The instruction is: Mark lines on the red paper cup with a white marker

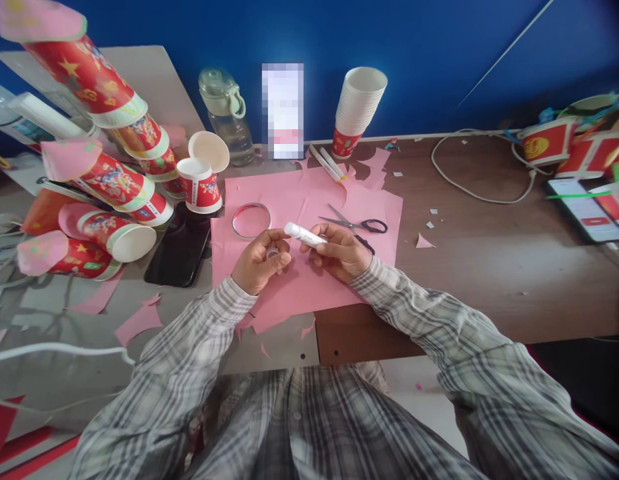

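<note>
Over the pink paper [289, 283], my right hand [342, 252] is closed around a white glue stick [305, 235] with small print, its white end pointing left. My left hand [262, 261] is just left of that end, fingers curled around a small whitish cap [272, 252], partly hidden by the fingers. Black-handled scissors [357, 223] lie partly spread on the paper behind my right hand. A roll of tape [251, 221] rests on the paper behind my left hand.
Red paper-cup rockets with pink cones [107, 177] crowd the left, beside a black phone [182, 247]. At the back stand a bottle [229, 127], a lit screen [283, 110] and stacked cups [357, 110], with two markers [327, 163] nearby. Another phone [587, 210] and a cable [482, 199] lie right.
</note>
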`<state>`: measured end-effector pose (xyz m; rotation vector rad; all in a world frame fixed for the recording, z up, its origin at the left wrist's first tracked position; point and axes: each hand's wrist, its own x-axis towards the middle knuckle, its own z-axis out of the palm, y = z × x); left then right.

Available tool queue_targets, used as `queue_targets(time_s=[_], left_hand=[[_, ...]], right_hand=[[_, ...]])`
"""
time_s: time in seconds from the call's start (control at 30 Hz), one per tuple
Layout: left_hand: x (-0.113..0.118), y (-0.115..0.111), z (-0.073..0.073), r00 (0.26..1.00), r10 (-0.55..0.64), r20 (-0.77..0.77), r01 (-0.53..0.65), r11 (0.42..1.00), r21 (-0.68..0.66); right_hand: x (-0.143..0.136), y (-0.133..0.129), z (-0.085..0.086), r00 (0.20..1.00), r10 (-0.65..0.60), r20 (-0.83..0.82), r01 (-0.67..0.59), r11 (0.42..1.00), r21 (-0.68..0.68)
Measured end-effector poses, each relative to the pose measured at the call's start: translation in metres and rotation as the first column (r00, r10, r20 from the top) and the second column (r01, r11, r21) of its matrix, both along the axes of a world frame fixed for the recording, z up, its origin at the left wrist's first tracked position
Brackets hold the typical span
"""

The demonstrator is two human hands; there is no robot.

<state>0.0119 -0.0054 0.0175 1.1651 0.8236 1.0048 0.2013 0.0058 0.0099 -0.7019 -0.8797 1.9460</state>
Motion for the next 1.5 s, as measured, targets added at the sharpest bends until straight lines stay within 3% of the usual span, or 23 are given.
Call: queue_targets(time_s=[0.27, 0.57, 0.67, 0.8, 0.9, 1.03, 1.1, 1.27, 1.4, 1.5], left_hand=[[0.0, -0.002, 0.0, 0.998, 0.039, -0.051, -0.04, 0.999, -0.023], [-0.006, -0.001, -0.006, 0.996, 0.081, 0.028, -0.08, 0.996, -0.027], [-0.005, -0.002, -0.005, 0.995, 0.092, 0.036, -0.091, 0.996, -0.023], [-0.005, -0.002, -0.006, 0.995, 0.094, 0.046, -0.093, 0.995, -0.025], [-0.004, -0.002, -0.007, 0.994, 0.088, 0.058, -0.086, 0.996, -0.034], [-0.002, -0.003, -0.007, 0.992, 0.099, 0.075, -0.096, 0.994, -0.041], [-0.001, -0.004, -0.007, 0.993, 0.098, 0.067, -0.095, 0.994, -0.045], [0.002, -0.006, -0.003, 0.996, 0.089, 0.013, -0.088, 0.995, -0.04], [0.003, -0.006, -0.003, 0.996, 0.083, -0.028, -0.084, 0.996, -0.028], [0.002, -0.005, -0.006, 0.995, 0.088, -0.052, -0.089, 0.996, -0.013]], right_hand=[[-0.01, -0.008, -0.002, 0.994, 0.106, 0.034, -0.106, 0.994, -0.004], [-0.009, -0.009, 0.001, 0.984, 0.141, 0.109, -0.143, 0.99, 0.008], [-0.011, -0.012, 0.001, 0.979, 0.088, 0.183, -0.103, 0.992, 0.073], [-0.013, -0.019, 0.003, 0.931, -0.076, 0.358, -0.012, 0.971, 0.239], [-0.014, -0.026, 0.006, 0.814, -0.268, 0.515, 0.0, 0.887, 0.461], [-0.014, -0.03, 0.01, 0.617, -0.543, 0.57, -0.094, 0.668, 0.738], [-0.015, -0.03, 0.011, 0.58, -0.599, 0.553, -0.13, 0.602, 0.788], [-0.018, -0.029, 0.009, 0.512, -0.685, 0.518, -0.176, 0.507, 0.844], [-0.018, -0.03, 0.004, 0.428, -0.77, 0.474, -0.295, 0.376, 0.878], [-0.017, -0.03, 0.001, 0.363, -0.805, 0.47, -0.362, 0.343, 0.867]])
